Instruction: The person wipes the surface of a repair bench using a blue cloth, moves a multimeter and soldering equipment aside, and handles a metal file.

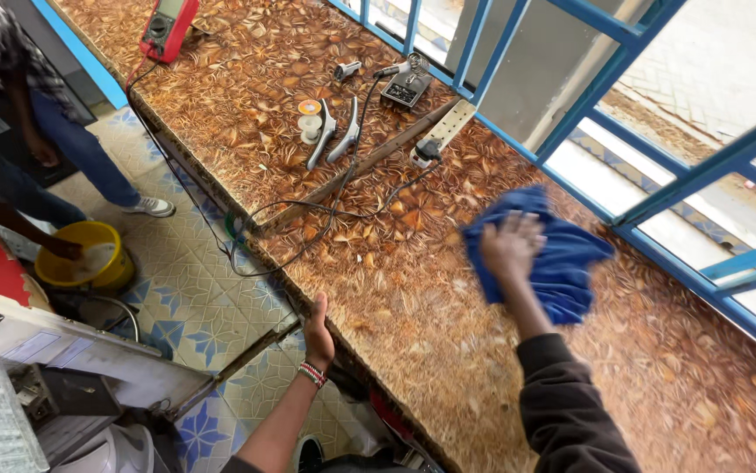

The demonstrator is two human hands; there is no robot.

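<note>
Head view — what's your right hand doing?

— Your right hand lies flat on a blue cloth, fingers spread and pressed down on it, not pinching. The cloth is crumpled on the counter, close to the blue window frame on your right.

— And your left?

— Your left hand grips the counter's near edge, fingers curled over the lip and thumb on top. It holds nothing else. You wear a striped band at that wrist; your right arm is in a dark sleeve.

— What's on the counter further up?

— Well apart from the cloth, you've got a small black plug touching a pale perforated strip. Past that sit two grey curved handles side by side, with a solder spool just beside them. A soldering iron rests on its dark stand. A red multimeter lies at the far end. A black cable loops from the tools across the counter and hangs over the edge.

— Anyone else near you?

— Yes, on the floor side to your left. One person's hand reaches into a yellow bowl on the patterned tiles. Another stands behind in jeans and a white shoe. You can't tell what's in the bowl.
</note>
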